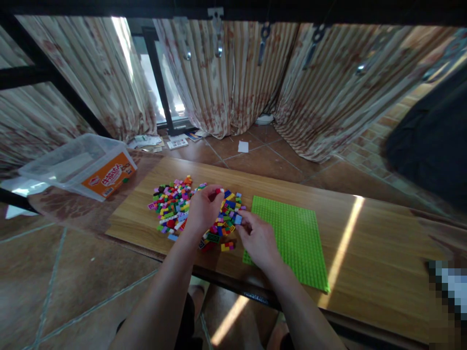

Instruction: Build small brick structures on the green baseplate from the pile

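Note:
My left hand (203,208) is over the pile of building bricks (171,206), its thumb and index finger pinched on a small red brick (218,191). At the pile's right edge, my right hand (258,239) grips a light blue brick (238,219) between thumb and fingers. The loose bricks are of many colours and spread across the wooden tabletop (379,262); my left hand and forearm cover part of them. A small cluster of red, yellow and orange bricks (226,247) lies near the front edge. Beside my right hand is a flat green baseplate (295,233), partly under that hand.
A clear plastic box (78,165) with an orange label stands at the table's left end. Papers (177,141) lie on the tiled floor beyond, below striped curtains (233,87). A dark bar with hanging metal hooks (218,39) crosses the top of the view.

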